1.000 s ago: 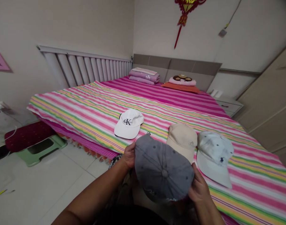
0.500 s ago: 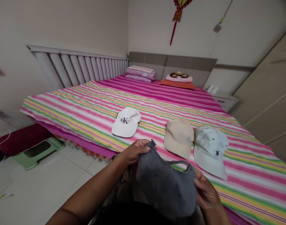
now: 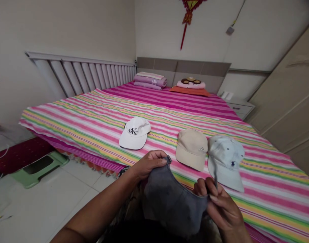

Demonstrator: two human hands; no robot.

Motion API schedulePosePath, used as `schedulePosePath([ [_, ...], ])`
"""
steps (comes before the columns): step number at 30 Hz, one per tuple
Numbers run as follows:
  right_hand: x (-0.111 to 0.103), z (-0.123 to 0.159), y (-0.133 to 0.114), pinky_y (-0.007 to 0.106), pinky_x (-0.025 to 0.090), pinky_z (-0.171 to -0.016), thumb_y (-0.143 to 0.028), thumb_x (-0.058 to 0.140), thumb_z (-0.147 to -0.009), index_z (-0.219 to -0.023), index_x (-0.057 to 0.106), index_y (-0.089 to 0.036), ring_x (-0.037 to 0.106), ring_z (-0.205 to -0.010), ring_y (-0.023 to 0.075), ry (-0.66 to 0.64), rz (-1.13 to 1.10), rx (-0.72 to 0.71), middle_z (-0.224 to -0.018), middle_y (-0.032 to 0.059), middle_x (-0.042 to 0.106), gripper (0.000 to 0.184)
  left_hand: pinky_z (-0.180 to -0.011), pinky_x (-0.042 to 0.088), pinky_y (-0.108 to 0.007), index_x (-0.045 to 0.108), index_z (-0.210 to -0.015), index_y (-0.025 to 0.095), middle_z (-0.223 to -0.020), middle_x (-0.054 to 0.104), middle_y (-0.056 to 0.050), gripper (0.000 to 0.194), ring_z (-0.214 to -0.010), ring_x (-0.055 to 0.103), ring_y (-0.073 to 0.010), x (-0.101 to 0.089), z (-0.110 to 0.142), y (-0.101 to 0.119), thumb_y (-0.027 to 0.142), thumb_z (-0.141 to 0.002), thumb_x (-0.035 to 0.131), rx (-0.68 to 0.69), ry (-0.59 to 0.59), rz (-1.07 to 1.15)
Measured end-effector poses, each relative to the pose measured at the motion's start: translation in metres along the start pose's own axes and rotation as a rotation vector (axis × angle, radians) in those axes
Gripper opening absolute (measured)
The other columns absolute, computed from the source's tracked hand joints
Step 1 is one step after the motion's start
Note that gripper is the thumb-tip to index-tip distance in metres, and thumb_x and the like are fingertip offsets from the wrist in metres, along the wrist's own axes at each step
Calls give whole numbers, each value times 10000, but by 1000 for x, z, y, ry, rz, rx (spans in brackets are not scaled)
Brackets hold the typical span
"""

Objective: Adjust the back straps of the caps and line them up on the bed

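Observation:
Both my hands hold a grey cap point(image 3: 169, 202) low in front of me, its back opening facing up. My left hand point(image 3: 148, 163) pinches the left end of the cap's back band, by its small buckle. My right hand point(image 3: 217, 202) is closed on the right end and on the thin grey strap, which sticks up between its fingers. On the striped bedspread point(image 3: 93, 114) just beyond lie a white cap with black letters point(image 3: 134, 132), a beige cap point(image 3: 191, 148) and a pale blue cap point(image 3: 226, 160); the last two touch.
Folded purple bedding point(image 3: 150, 80) and an orange pillow with a pink plush cushion point(image 3: 191, 86) lie at the headboard. A radiator point(image 3: 88, 72) lines the left wall. A green stool point(image 3: 39, 165) with a dark red cushion stands on the tiled floor. A nightstand point(image 3: 239, 106) and wardrobe point(image 3: 288, 98) stand at right.
The grey cap was turned from crown-up to back-opening-up and lowered. Its back strap, which arched between my hands, has come loose at one end and now stands up in my right hand.

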State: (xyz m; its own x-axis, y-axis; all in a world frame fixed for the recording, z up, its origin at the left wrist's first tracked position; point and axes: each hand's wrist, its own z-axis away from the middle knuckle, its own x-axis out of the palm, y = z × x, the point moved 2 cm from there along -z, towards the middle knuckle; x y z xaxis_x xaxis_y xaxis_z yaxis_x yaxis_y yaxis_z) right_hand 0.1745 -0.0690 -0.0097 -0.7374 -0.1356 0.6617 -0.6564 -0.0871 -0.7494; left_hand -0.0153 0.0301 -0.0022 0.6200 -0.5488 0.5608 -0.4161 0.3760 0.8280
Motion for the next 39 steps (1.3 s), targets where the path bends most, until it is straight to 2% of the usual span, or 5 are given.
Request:
schedulePosePath([
  [7,8,-1,4,217,307,-434,-426,525,-794,-701,580,-190,385,-401,86,26,94,-7,-418,-33,418,260,-553,429,-194,628,-746,102,-655,638,-49,223,-559,569,-97,14,-2,1,257,-615,720,5,-85,-45],
  [12,13,-6,-3,188,311,-418,-307,694,-672,-804,605,-186,451,-414,63,90,175,12,-565,-18,552,201,-575,431,-186,638,-731,96,-668,645,-50,199,-590,581,-96,20,-3,0,250,-630,712,4,-119,-62],
  [17,25,-14,-8,163,225,-373,-387,672,-689,-689,604,-149,299,-332,19,106,177,11,-405,-57,432,248,-571,443,-183,641,-731,90,-674,658,-58,202,-606,603,-108,23,-2,-1,215,-601,733,-5,-144,-6],
  [22,34,-22,-2,164,197,-364,-308,691,-679,-694,582,-150,259,-334,1,115,208,33,-529,-26,543,192,-521,448,-171,617,-713,93,-647,661,-50,211,-561,606,-106,29,-2,-3,178,-572,749,-5,-142,82],
  [39,42,-32,19,124,180,-326,-315,664,-702,-612,467,-160,134,-326,-4,48,-9,113,-426,-104,324,266,-534,467,-172,579,-694,95,-623,650,-32,240,-538,601,-91,36,-3,-7,166,-556,762,40,-168,193],
])
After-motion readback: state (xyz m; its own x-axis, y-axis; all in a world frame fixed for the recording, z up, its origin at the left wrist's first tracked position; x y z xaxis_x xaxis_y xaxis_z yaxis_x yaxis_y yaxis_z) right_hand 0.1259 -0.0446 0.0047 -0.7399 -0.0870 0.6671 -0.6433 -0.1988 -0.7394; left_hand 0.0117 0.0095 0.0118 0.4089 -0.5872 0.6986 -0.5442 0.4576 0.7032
